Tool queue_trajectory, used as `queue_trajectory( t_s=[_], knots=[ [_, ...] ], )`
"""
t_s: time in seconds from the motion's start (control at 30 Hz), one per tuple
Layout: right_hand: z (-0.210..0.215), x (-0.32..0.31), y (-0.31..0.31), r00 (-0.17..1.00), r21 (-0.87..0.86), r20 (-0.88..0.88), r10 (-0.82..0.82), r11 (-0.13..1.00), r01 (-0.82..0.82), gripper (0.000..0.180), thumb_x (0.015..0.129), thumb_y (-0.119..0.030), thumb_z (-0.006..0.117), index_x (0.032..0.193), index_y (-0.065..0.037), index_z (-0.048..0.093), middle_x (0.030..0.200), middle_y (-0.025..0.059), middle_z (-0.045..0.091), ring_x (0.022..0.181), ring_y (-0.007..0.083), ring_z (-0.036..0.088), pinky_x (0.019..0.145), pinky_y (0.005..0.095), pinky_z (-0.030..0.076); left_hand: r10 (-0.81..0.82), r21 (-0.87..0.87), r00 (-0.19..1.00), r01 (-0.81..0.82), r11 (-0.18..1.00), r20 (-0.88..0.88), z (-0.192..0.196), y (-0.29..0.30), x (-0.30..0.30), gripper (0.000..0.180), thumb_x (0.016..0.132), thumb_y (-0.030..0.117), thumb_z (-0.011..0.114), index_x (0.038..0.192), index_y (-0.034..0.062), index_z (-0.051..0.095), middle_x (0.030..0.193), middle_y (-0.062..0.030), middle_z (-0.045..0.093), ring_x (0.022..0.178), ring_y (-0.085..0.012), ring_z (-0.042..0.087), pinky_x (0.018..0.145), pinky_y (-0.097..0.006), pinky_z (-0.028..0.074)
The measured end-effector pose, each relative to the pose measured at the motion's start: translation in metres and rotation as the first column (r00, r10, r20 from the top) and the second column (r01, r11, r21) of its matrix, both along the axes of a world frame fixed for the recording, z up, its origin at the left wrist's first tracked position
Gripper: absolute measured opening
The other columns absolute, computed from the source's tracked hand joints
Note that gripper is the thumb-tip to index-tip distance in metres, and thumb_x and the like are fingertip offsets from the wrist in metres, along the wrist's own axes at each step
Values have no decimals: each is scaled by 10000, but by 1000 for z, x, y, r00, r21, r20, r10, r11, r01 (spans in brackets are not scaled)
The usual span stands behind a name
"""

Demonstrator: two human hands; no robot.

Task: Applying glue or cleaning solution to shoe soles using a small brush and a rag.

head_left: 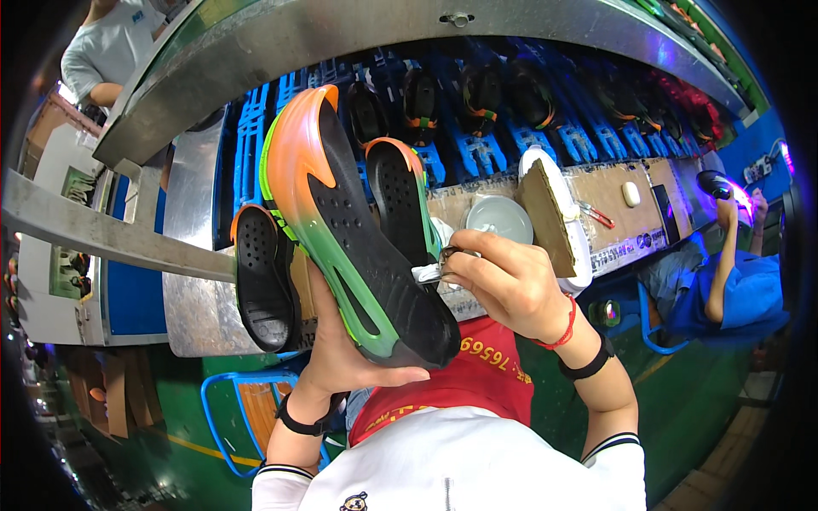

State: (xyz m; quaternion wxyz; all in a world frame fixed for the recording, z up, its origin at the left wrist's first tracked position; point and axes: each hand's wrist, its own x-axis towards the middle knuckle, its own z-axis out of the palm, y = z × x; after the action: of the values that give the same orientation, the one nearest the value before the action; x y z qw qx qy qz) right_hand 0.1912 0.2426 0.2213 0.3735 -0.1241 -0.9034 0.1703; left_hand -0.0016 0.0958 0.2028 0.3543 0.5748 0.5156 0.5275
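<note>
Two bare hands work at a sole (pixel 358 223) in the middle of the head view. Its orange end points to eleven o'clock and its black end to five, with a green band running down its side. The left hand (pixel 328 345) grips it from seven o'clock, thumb laid across the lower end, other fingers mostly hidden behind. The right hand (pixel 503 281) comes in from four o'clock, fingers pinched on a small white wad (pixel 425 273) at the sole's edge; whether the wad touches it, I cannot tell. Something dark also shows at those fingertips, too small to name.

Around the middle of the view, two more soles sit on the table (pixel 192 322): the left sole (pixel 262 281) at nine o'clock, upright, and the rear sole (pixel 394 192) at twelve, partly covered by the held one. At two o'clock lies a grey dish (pixel 503 217); just beyond it is a white tub (pixel 578 247) with a cardboard piece (pixel 545 220) standing against it. Farther toward three come a red-handled tool (pixel 599 215), a white oval object (pixel 630 194) and a dark slab (pixel 665 213). Blue racks (pixel 481 157) carrying dark soles spread from twelve to two. A co-worker in blue (pixel 724 289) sits at three o'clock.
</note>
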Motion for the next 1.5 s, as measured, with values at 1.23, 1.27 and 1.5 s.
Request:
queue_trajectory(
  t_s=[1.23, 1.27, 1.5],
  knots=[
    [13, 11, -14, 961, 8, 233, 151, 987, -158, 222, 727, -78, 669, 930, -23, 598, 1010, 114, 599, 755, 221, 649, 600, 307, 534, 89, -120, 996, -88, 989, 4, 3, -7, -4, 1122, 508, 286, 949, 1347, -16, 269, 1199, -125, 511, 1095, -239, 565, 933, -348, 475],
    [13, 12, -13, 954, -27, 253, 162, 987, -161, 220, 722, -74, 673, 925, -27, 602, 1006, 109, 602, 751, 219, 651, 596, 309, 534, 97, -110, 995, -97, 989, -3, 2, -7, -4, 1121, 511, 286, 948, 1347, -17, 266, 1197, -125, 514, 1092, -238, 567, 931, -349, 476],
    [13, 16, -13, 941, -192, 256, 222, 966, -176, 196, 738, -70, 695, 915, -34, 619, 965, 88, 617, 719, 246, 653, 581, 327, 535, 131, -108, 987, -140, 984, -93, 4, -14, -2, 1009, 525, 338, 936, 1298, -15, 391, 1205, -135, 530, 1107, -266, 560, 992, -383, 426]
  ],
)
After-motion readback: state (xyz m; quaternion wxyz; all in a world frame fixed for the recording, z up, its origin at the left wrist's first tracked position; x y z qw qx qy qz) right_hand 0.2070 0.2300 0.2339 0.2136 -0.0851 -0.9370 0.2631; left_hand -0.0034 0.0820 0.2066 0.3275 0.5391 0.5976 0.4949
